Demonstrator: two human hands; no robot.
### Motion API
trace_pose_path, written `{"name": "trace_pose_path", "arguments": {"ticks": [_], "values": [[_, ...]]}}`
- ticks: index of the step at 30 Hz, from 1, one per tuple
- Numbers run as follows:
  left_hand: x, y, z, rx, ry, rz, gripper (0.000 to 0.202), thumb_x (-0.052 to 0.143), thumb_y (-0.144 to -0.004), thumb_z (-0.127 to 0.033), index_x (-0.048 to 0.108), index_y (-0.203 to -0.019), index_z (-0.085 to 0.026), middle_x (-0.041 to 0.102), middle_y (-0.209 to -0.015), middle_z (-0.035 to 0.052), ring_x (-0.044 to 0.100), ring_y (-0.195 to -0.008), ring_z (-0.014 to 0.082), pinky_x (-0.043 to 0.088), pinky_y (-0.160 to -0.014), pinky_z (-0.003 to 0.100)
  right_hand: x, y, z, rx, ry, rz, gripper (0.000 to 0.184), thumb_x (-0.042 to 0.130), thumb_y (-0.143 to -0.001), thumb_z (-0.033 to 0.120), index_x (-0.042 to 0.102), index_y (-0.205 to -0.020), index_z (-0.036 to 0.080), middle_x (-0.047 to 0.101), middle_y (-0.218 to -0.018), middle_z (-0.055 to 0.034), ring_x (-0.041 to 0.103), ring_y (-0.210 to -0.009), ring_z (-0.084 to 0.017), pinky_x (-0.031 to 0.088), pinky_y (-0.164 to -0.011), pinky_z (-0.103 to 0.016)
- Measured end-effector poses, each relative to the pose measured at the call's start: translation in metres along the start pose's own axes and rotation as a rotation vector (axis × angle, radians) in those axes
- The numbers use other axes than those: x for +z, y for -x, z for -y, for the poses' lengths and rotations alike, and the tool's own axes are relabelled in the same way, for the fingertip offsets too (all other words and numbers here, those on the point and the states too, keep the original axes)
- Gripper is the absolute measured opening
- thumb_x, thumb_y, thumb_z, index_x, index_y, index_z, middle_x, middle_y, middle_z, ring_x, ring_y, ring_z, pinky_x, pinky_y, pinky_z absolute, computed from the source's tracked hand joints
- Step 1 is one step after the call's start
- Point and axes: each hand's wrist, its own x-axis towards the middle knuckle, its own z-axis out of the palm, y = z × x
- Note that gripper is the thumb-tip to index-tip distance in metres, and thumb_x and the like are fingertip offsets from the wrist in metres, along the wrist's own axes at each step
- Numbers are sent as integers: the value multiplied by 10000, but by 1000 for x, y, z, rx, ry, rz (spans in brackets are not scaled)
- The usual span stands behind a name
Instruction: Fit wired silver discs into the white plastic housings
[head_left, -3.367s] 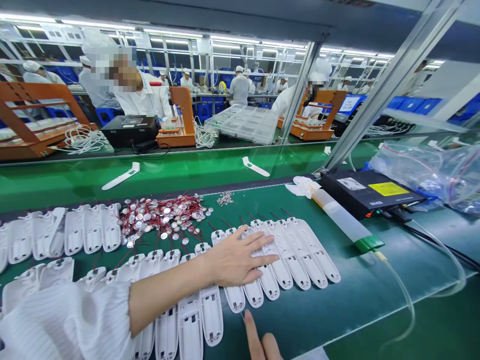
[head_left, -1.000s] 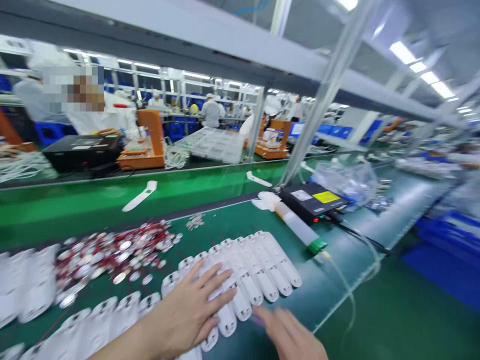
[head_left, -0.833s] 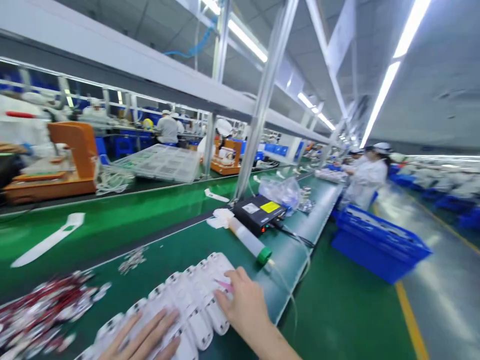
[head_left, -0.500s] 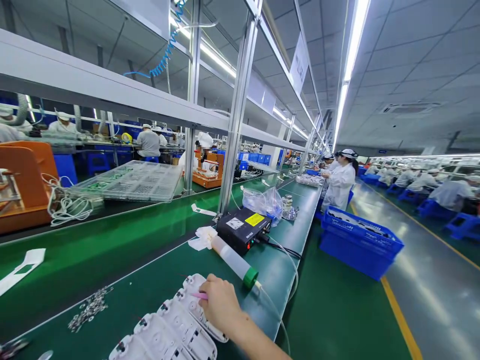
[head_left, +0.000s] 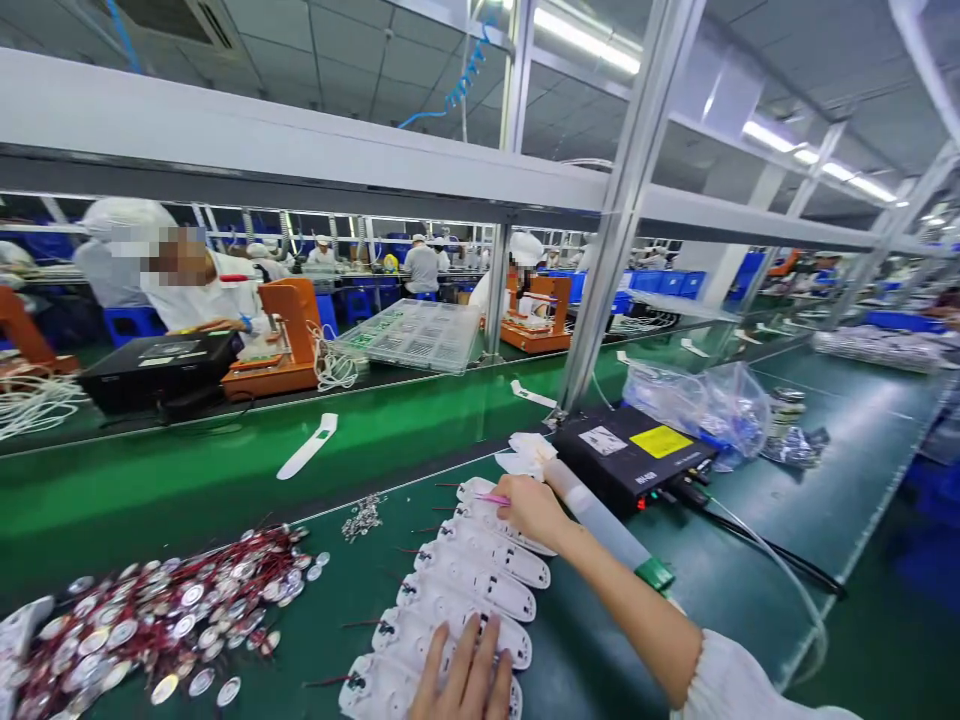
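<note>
My right hand (head_left: pixel 536 515) is closed on a slim pink tool (head_left: pixel 493 499), whose exact kind I cannot make out. Its tip rests over the farthest of several white plastic housings (head_left: pixel 476 565) laid side by side in a row, with thin red wires at their left ends. At the near end of that row, my left hand (head_left: pixel 465 675) lies flat with fingers apart on the housings. Beside my right forearm is a translucent dispensing syringe (head_left: pixel 600 512) with a green cap. To the left sits a small pile of tiny metal parts (head_left: pixel 363 520).
A heap of silvery discs with red wires (head_left: pixel 172 620) covers the bench's left side. Behind the syringe stands a black controller box (head_left: pixel 634 455), near plastic bags (head_left: pixel 697 405). A metal post (head_left: pixel 622 210) rises there. Across the green belt (head_left: pixel 225 450), a co-worker (head_left: pixel 195 280) sits by orange fixtures.
The view has swung left and down, bringing my left hand and the disc heap into sight. My right hand still holds the pink tool at the farthest housing.
</note>
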Motion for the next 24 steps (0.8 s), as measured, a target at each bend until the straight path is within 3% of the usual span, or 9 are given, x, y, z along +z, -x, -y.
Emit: {"name": "trace_pose_path", "arguments": {"ticks": [6,10,16,19,22,24], "values": [[10,-28,-21,-71,3,-95,295,419,-846,-377,659,-869,-208,676,-983,75,609,-899,249,432,-737,392,-5,-31,3,-118,25,14,207,528,-846,315,571,-964,150,574,-1022,-43,544,-954,-169,446,-835,-394],[12,-49,-28,-156,18,-72,400,363,-856,-393,692,-802,-171,684,-944,109,621,-849,260,443,-711,422,-6,-48,9,-155,39,-1,202,533,-844,313,573,-957,152,580,-1004,-40,548,-948,-167,445,-836,-392],[10,-69,-40,-314,-12,-65,504,347,-831,-480,702,-832,-122,674,-941,161,611,-852,297,448,-704,460,-18,-48,20,-138,29,-109,235,539,-838,342,573,-981,159,587,-978,-38,563,-895,-157,459,-805,-377],[-7,-73,-24,-248,48,-88,526,341,-822,-552,677,-895,-154,667,-984,132,601,-892,278,441,-730,434,-39,-28,2,-67,33,-235,307,467,-871,398,544,-1075,183,571,-1031,-41,550,-935,-168,453,-812,-381],[-28,-68,7,-124,65,-138,486,336,-843,-558,644,-906,-187,661,-1003,109,597,-898,256,424,-719,394,-58,1,-41,100,83,-336,303,346,-926,358,524,-1114,201,569,-1030,-35,551,-931,-157,462,-789,-367],[-38,-58,27,12,59,-45,397,375,-863,-515,601,-988,-214,634,-1073,74,580,-942,244,418,-740,362,-62,19,-75,264,146,-388,275,360,-923,322,533,-1094,194,570,-995,-41,552,-917,-162,472,-760,-367]]}}
